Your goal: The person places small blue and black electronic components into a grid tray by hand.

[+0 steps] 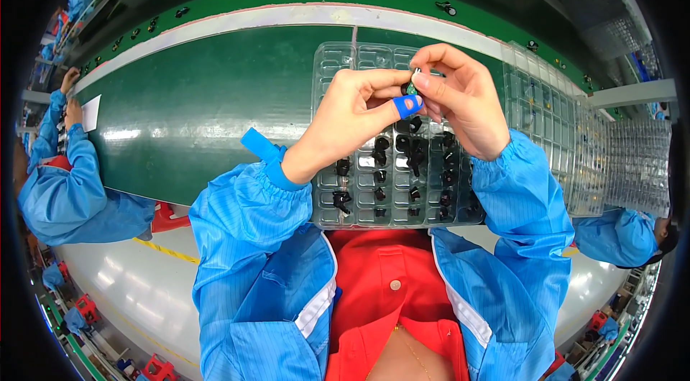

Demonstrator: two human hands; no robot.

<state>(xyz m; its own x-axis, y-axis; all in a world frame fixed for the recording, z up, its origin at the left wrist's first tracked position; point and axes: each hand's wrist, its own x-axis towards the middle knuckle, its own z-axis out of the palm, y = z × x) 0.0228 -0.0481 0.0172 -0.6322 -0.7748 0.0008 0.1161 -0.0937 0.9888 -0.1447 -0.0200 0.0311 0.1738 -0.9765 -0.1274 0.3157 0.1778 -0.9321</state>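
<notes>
Green part: we're pinching it with left hand and right hand, likely mid-work; black pieces sitting in tray, done/left split unclear.

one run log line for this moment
left hand: holding small green part | right hand: pinching same part | beneath: clear compartment tray, black pieces inside
</notes>
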